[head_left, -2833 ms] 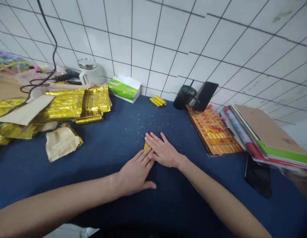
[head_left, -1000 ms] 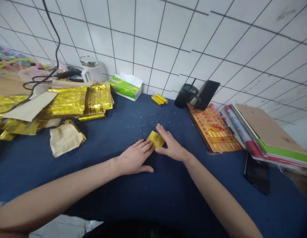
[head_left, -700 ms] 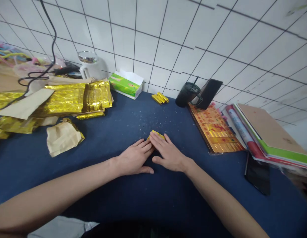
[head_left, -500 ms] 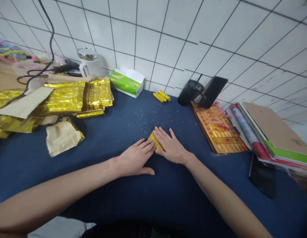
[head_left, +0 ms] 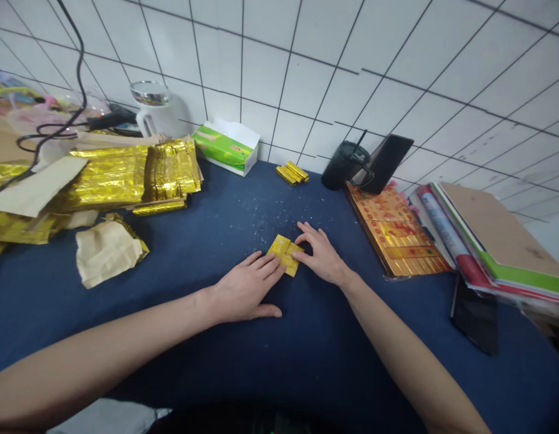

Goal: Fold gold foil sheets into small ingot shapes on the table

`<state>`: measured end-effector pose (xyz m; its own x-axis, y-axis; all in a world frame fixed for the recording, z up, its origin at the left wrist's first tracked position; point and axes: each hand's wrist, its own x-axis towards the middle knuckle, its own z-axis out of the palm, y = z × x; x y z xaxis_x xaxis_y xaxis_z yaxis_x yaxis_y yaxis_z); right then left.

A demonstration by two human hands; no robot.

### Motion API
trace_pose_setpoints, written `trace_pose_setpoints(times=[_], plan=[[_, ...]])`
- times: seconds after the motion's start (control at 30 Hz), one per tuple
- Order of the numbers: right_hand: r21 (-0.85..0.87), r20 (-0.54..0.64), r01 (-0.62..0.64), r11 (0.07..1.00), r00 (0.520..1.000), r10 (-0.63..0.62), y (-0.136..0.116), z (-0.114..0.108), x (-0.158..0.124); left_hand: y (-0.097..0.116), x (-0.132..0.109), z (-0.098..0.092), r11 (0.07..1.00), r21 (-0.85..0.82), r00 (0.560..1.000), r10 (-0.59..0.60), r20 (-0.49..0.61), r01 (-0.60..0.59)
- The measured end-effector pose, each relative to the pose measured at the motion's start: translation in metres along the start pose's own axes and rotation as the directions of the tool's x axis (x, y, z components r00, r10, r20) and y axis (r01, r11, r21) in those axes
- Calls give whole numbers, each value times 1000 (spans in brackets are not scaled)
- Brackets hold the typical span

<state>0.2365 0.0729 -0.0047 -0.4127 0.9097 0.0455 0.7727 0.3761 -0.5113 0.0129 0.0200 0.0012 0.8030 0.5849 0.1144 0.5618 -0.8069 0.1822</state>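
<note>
A small folded piece of gold paper [head_left: 286, 256] lies flat on the dark blue tabletop in front of me, with a seam across it. My left hand [head_left: 247, 288] rests flat with its fingertips on the paper's left side and its thumb stretched out below. At the paper's right edge, my right hand [head_left: 322, 256] pinches a corner between thumb and index finger, its other fingers curving above. Beyond the hands, near the wall, several small gold paper rolls [head_left: 292, 173] lie side by side. Pale specks are scattered between the rolls and the paper.
On the left are a gold foil paper pile [head_left: 112, 178] and a crumpled sheet [head_left: 108, 252]. A tissue pack [head_left: 226, 147] and a white mug [head_left: 157, 114] stand behind. Rightward are a black cup [head_left: 345, 166], orange-gold packet [head_left: 397, 235], books [head_left: 505, 235] and dark phone [head_left: 476, 316].
My right hand has lifted off the paper's surface and drawn slightly right, now at its edge, so more of the gold paper shows. My left hand stays on it. The view shifted slightly.
</note>
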Motion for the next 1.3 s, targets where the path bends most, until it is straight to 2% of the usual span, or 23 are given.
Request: trace_pose_setpoints(times=[0.43,0.53,0.6,0.67,0.77,0.87,1.0,1.1,1.17,1.2,1.3], plan=[[-52,-48,-11,999,999,8,-1,4,2,1,1,0,1000,28,1000,11,3,-11],[-146,-77,52,988,995,-63,-15,2,-2,2,1,-2,1000,19,1000,11,-6,-11],[-240,-16,183,953,981,-192,-28,1,-6,2,1,-2,1000,12,1000,12,-8,-11],[-284,105,299,911,954,-280,-39,3,-10,2,1,-2,1000,8,1000,8,-13,-8],[-292,226,319,902,939,-259,-42,8,-11,2,1,-1,1000,-1,1000,2,-26,-2],[-289,261,302,908,938,-229,-36,11,-10,2,1,0,1000,-1,1000,7,-23,-7],[-231,220,275,933,949,-225,-32,7,-9,3,1,0,1000,16,1000,2,-29,-2],[-192,39,197,961,980,-194,-35,4,-19,3,1,0,1000,26,1000,3,-31,-2],[-217,-103,178,960,974,-203,-38,3,-31,3,1,0,1000,26,999,6,-39,-5],[-243,-131,197,950,963,-234,-39,4,-36,3,2,0,1000,25,999,9,-44,-8],[-320,-101,291,901,936,-338,-41,8,-49,4,4,-2,1000,12,998,12,-56,-11]])
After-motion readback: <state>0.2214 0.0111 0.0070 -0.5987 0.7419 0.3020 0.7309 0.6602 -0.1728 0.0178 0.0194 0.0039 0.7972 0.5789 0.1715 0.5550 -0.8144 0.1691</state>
